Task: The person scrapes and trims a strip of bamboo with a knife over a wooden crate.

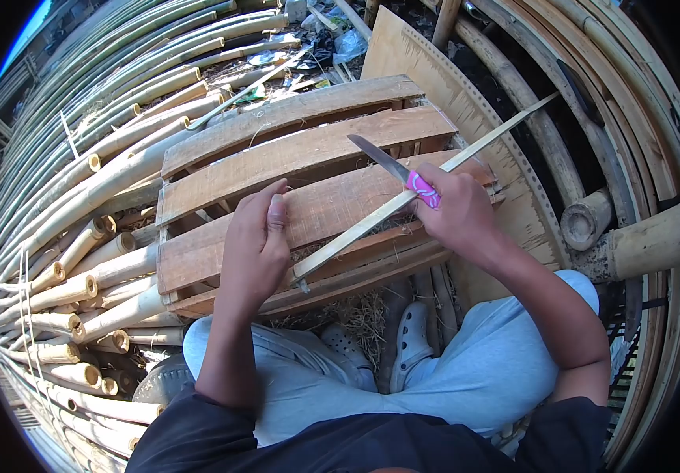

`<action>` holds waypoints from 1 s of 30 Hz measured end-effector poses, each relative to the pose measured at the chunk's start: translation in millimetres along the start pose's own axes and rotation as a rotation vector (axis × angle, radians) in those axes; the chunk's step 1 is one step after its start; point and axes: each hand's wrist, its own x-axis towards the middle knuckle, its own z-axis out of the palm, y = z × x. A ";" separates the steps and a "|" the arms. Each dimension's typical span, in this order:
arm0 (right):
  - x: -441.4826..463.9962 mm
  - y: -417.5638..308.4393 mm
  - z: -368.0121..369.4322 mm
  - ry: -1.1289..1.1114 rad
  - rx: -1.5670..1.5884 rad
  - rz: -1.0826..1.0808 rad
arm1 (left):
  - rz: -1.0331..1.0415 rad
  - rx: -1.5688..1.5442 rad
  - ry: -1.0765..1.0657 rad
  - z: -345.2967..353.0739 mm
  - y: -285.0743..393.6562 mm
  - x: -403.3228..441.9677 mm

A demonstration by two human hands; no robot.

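My right hand point(460, 206) is closed around the pink, white-patterned handle of a knife point(383, 160), its blade pointing up and left over the crate. A long, pale bamboo strip point(364, 226) lies slantwise across the slats and runs under the knife handle at my right hand. Whether those fingers also pinch the strip is hidden. My left hand point(257, 240) is over the left part of the wooden slatted crate point(308, 160), fingers stretched out and holding nothing. It is just left of the strip's lower end, apart from it.
Stacked bamboo poles point(111, 150) fill the left side, cut ends facing the crate. A curved plywood sheet point(525, 197) leans at the right, beside thick bamboo poles point(521, 102). Plastic litter point(348, 47) lies behind the crate. My clog-clad feet point(412, 343) rest below it.
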 end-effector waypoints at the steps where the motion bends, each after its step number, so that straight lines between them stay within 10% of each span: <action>1: -0.1 -0.1 0.0 0.014 0.009 -0.008 | 0.121 0.141 0.207 12.3 -7.9 3.7; 3: -0.3 -0.3 -0.8 0.029 0.018 -0.012 | 0.244 0.280 0.411 18.1 -15.1 6.4; 10: -0.3 -1.5 -0.4 0.024 0.025 -0.007 | -0.142 -0.124 -0.039 0.6 10.8 -1.2; 14: 0.0 -1.0 -1.7 0.018 0.009 -0.009 | 0.221 -0.025 0.228 -3.3 4.3 0.2; 17: 2.8 1.5 3.1 0.065 0.037 0.001 | 0.293 -0.305 -0.161 -19.0 33.0 -21.1; 19: 4.9 3.3 6.5 0.044 0.032 -0.001 | 0.283 0.127 -0.243 -11.4 58.9 -35.8; 30: 8.4 -2.5 -7.6 0.055 0.095 -0.042 | 0.277 0.296 0.098 16.0 36.9 -22.5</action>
